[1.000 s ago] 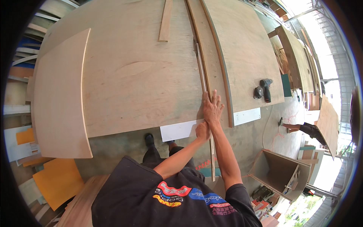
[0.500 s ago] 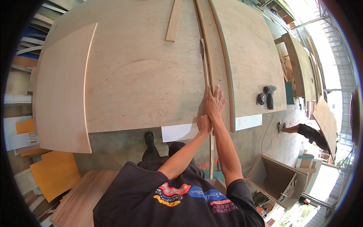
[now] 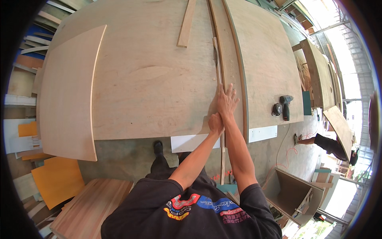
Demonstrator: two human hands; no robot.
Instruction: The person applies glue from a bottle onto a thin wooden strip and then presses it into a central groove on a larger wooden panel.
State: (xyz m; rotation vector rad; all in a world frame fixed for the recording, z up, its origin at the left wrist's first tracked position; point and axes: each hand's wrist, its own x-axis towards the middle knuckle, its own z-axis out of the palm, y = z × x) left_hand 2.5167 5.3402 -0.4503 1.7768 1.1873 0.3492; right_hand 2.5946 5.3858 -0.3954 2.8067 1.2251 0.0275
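A thin wooden strip point(image 3: 218, 73) lies lengthwise on the large plywood sheet point(image 3: 159, 95), beside a longer brown strip point(image 3: 222, 59). Its near end hangs over the sheet's front edge, below my wrists. My right hand point(image 3: 228, 101) lies flat across the strips, fingers spread and pointing away from me. Just nearer and to its left, my left hand point(image 3: 216, 122) is closed in a fist at the thin strip. My crossing wrists hide much of its grip. A dark patch marks the thin strip near its far end. Right of my hands runs a raised board edge point(image 3: 240, 75).
A cordless drill point(image 3: 285, 107) and a small black tape measure point(image 3: 276, 109) rest on the sheet at right. A short board point(image 3: 186, 26) lies farther off. At left is a loose pale panel point(image 3: 69, 95). Another person's leg point(image 3: 306, 141) shows at far right, near an orange cord point(image 3: 293, 150).
Both hands and the thin strip have slid a little away from me along the sheet. The whole view has shifted slightly. The short board and drill stay where they were on the sheet.
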